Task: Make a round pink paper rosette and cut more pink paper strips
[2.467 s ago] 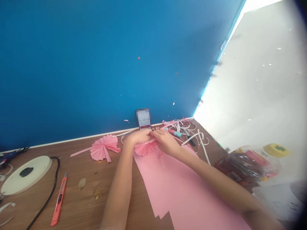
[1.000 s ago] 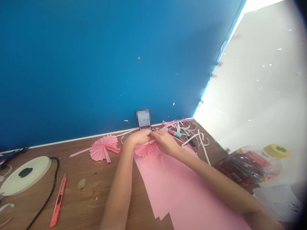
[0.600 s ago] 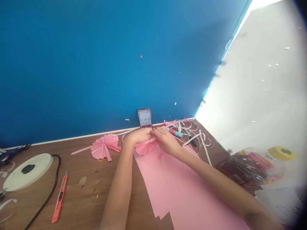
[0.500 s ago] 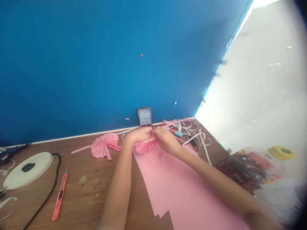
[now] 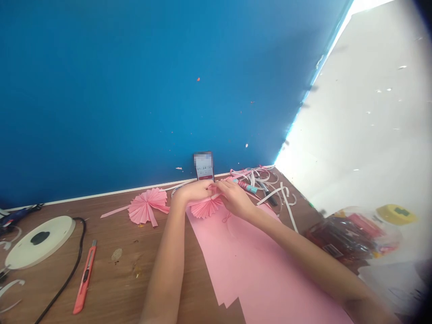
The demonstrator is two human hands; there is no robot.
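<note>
Both hands meet over a pleated pink paper fan (image 5: 206,208), just in front of the propped phone. My left hand (image 5: 197,190) is closed on the fan's upper edge from the left, its fingertips partly hidden. From the right, my right hand (image 5: 232,193) pinches the same folded paper with its fingers bent. The fan's pleats spread downward below the hands, over the far end of a large pink paper sheet (image 5: 256,265). Left of my left forearm lies a finished-looking pink pleated rosette (image 5: 147,206) with paper strips sticking out.
An orange box cutter (image 5: 85,279) and a white round disc (image 5: 40,241) with a black cable lie left. The phone (image 5: 204,166) leans on the blue wall. Paper strips (image 5: 286,204), a glue stick (image 5: 249,186) and a marker (image 5: 270,198) sit right, plastic packages (image 5: 351,234) beyond.
Both hands stay in almost the same place on the fan, with only slight finger movement. The view has shifted very slightly.
</note>
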